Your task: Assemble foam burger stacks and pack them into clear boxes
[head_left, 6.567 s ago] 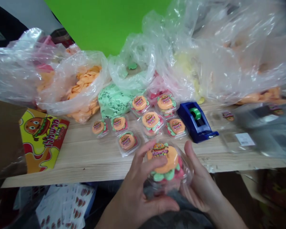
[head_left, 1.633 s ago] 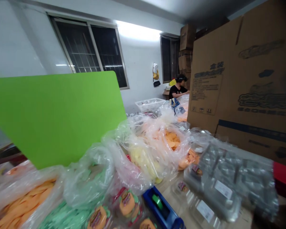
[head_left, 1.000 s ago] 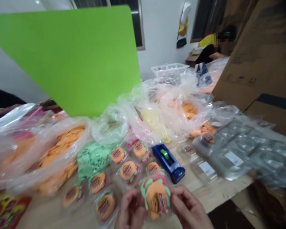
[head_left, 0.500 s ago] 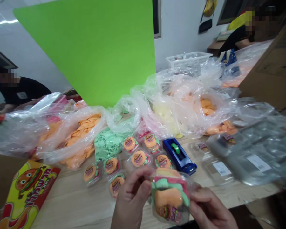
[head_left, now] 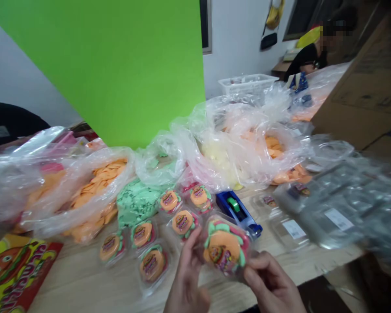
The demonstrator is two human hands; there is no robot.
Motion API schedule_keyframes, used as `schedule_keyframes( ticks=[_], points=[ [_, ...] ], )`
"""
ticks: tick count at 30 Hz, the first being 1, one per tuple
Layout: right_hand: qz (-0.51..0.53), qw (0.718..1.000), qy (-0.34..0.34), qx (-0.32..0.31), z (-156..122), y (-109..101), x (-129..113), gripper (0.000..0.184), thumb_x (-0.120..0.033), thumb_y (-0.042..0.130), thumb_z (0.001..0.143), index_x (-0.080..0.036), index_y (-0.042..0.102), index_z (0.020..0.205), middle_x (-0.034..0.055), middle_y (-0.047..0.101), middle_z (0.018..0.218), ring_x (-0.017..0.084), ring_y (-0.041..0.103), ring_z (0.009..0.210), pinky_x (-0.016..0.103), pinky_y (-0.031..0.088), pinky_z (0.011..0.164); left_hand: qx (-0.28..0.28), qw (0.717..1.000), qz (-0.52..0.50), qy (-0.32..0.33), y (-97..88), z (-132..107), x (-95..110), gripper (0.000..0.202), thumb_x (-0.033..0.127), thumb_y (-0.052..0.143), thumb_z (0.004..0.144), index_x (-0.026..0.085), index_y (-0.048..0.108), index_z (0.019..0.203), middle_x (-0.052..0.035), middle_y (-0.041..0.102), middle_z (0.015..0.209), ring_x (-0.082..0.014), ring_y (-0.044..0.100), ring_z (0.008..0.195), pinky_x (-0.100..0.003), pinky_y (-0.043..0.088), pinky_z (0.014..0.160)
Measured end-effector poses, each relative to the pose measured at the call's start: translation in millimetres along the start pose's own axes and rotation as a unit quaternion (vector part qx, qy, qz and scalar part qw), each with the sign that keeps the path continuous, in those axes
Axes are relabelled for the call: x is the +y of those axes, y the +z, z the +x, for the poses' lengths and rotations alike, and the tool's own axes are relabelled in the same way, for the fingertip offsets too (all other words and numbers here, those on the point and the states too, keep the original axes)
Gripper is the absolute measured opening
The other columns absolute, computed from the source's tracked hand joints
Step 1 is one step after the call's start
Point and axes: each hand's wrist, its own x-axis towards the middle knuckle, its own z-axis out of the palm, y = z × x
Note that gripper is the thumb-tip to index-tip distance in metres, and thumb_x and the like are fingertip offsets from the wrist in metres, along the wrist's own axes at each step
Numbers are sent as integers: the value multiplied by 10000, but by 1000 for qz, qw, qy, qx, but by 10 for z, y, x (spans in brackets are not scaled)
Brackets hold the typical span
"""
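A clear plastic box (head_left: 223, 245) holds a burger-shaped sweet with an orange bun, green and red layers and a printed label. It is tilted towards me above the table. My right hand (head_left: 272, 280) pinches its lower right corner between thumb and fingers. Along its left edge lies my left hand (head_left: 189, 274), closed against the side, its thumb blurred lower down. Just beyond the box rests a blue tape dispenser (head_left: 239, 213) with a green roll. Several similar filled boxes (head_left: 152, 265) stand on the table to the left.
Open plastic bags (head_left: 97, 178) of orange, green, pink and yellow pieces line the back. Clear packaging (head_left: 337, 208) is piled at right. A yellow-red printed card (head_left: 19, 271) lies at left. A green panel (head_left: 117, 69) rises behind. Co-workers sit at far left and right.
The box has risen and turned in my hands, showing its labelled top more fully. My left thumb has come down off its front. The view has shifted to the right.
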Motion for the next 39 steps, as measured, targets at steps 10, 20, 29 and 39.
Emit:
schedule_keyframes(
  ticks=[10,20,29,39],
  points=[
    [-371,921,-9,115,665,-621,-14,265,-417,577,769,-189,703,816,98,613,855,253,564,808,389,432,784,11,996,-41,-78,46,57,362,662,293,768,628,241,454,1208,-65,697,993,-211,683,834,-246,535,659],
    [-249,966,68,32,561,-763,-7,326,-494,620,752,-173,679,735,107,638,1025,253,593,955,347,495,774,-3,996,78,-46,61,-53,456,624,332,791,586,276,531,1151,-57,677,1096,-235,648,945,-287,513,790],
    [-248,956,63,145,309,-782,381,294,-439,679,706,-161,633,622,130,580,1015,298,485,1112,441,356,973,98,993,64,-29,-78,148,510,546,260,750,614,263,562,1127,-8,696,1017,-176,663,847,-193,521,674],
    [-178,981,71,20,-159,-553,-153,273,-376,563,833,-187,566,637,9,532,631,151,529,626,236,442,589,111,992,-15,-65,-95,154,421,486,328,745,666,274,563,1114,15,690,1021,-160,647,921,-211,514,751]
  ],
)
